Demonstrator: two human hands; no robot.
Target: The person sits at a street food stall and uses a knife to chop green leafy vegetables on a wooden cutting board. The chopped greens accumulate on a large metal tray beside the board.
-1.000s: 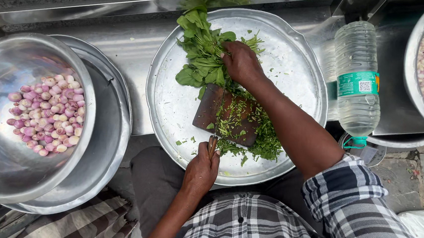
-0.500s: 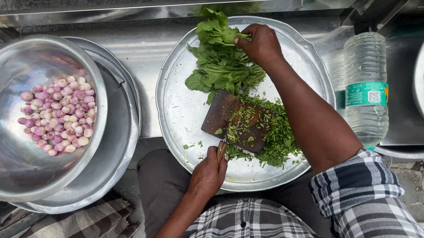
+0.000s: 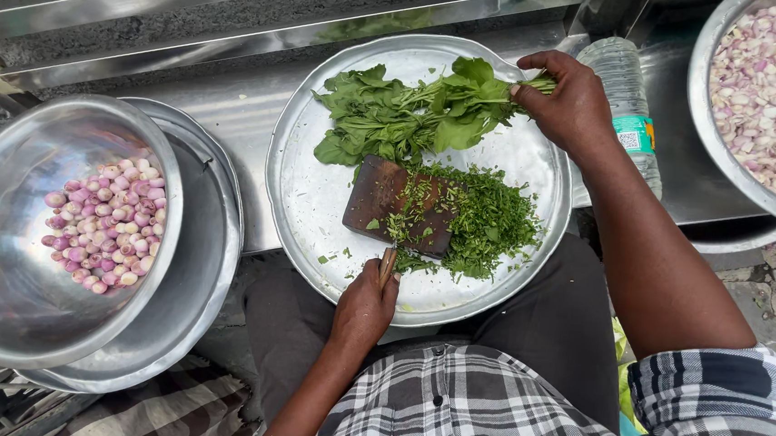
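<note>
Leafy greens (image 3: 395, 118) lie across the far half of the round steel tray (image 3: 302, 203), stems pointing right into your right hand (image 3: 573, 103), whose grip is closed around the stem ends at the tray's far right rim. Nearest you, your left hand (image 3: 365, 307) has its grip closed on the wooden handle of a knife (image 3: 387, 265), which stands at the tray's near edge. Just beyond it sits a small dark wooden chopping block (image 3: 387, 204), strewn with cuttings, and a heap of chopped greens (image 3: 488, 220) lies beside it on the right. The bunch looks light, limp and loose, and the leaves likely bruise easily, so hold it at the bundled stems, where it is firmest. Left of the tray, a steel bowl (image 3: 4, 246) holds peeled shallots (image 3: 101, 216). Far right on the bench are a plastic water bottle (image 3: 628, 98) and a second bowl of cut shallots (image 3: 770, 90).
</note>
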